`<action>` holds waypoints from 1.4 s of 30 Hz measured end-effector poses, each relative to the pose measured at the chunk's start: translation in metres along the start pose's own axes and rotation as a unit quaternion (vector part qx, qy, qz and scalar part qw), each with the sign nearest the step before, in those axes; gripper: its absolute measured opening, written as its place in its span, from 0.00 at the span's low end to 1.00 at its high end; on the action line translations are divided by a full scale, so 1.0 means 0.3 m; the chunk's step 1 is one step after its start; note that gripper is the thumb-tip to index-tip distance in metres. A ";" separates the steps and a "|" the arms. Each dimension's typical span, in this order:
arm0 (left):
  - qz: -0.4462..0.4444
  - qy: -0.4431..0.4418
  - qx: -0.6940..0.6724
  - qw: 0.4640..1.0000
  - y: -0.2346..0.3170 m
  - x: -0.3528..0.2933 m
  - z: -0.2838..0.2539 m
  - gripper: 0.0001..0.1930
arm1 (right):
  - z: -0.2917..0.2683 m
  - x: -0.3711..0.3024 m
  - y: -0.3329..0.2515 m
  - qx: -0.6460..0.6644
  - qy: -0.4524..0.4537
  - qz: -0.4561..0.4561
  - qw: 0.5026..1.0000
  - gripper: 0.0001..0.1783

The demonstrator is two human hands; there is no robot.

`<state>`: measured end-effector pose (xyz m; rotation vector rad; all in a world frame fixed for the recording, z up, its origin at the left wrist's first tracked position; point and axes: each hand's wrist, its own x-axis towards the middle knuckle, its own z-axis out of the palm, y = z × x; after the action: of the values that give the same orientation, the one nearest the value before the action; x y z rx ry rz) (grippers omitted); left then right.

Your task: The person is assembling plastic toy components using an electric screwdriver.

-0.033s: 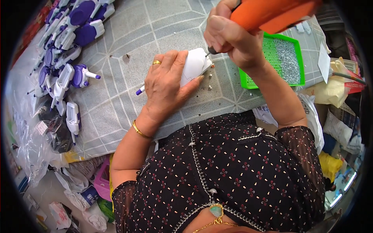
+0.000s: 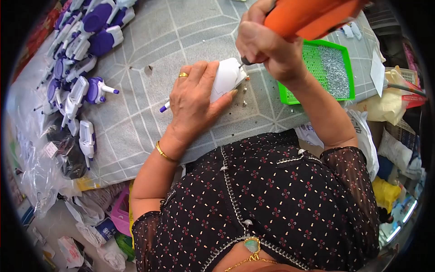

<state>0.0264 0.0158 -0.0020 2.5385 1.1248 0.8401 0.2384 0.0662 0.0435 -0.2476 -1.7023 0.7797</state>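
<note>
Nearest is the person's black blouse (image 2: 272, 195), which has a small pattern in red and white, and beyond it begins the table (image 2: 136, 149) with a grey checked cover. The left forearm wears a gold bracelet (image 2: 162, 152), and the left hand (image 2: 192, 95) has a gold ring (image 2: 183, 75). This hand is clamped on a white plastic piece (image 2: 224, 79), which lies on the table in front of the person; the thumb is on its near side, the other fingers over its top. From under the hand, at its left, comes out a short stem with purple tip (image 2: 164, 107). Small crumbs (image 2: 245, 103) lie just beside the piece.

The two hands are apart. The right hand (image 2: 272, 47) is closed around an orange power tool (image 2: 312, 18), and its thin bit (image 2: 241, 65) is at the right end of the piece; whether it touches, one cannot tell. Behind the right forearm stands a green tray (image 2: 284, 95) with many small silvery screws (image 2: 334, 75). Farther, at the left, white and purple assemblies (image 2: 97, 41) are heaped.
</note>
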 end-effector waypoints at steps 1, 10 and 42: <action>-0.002 0.003 -0.002 1.000 -0.004 -0.006 0.001 0.33 | 0.042 0.007 -0.054 0.018 0.069 0.158 0.985 0.11; -0.011 0.002 -0.015 1.000 0.017 -0.018 -0.031 0.33 | -0.110 0.116 -0.153 -0.019 0.248 0.131 0.960 0.12; -0.277 0.169 0.013 0.946 0.024 -0.707 -0.647 0.30 | 0.458 0.430 0.171 -0.198 -0.396 0.405 0.800 0.19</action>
<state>-0.1982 -0.1479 0.0711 1.9556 1.8393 1.1130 0.0614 0.1255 0.1011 -1.1285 -2.5972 1.2471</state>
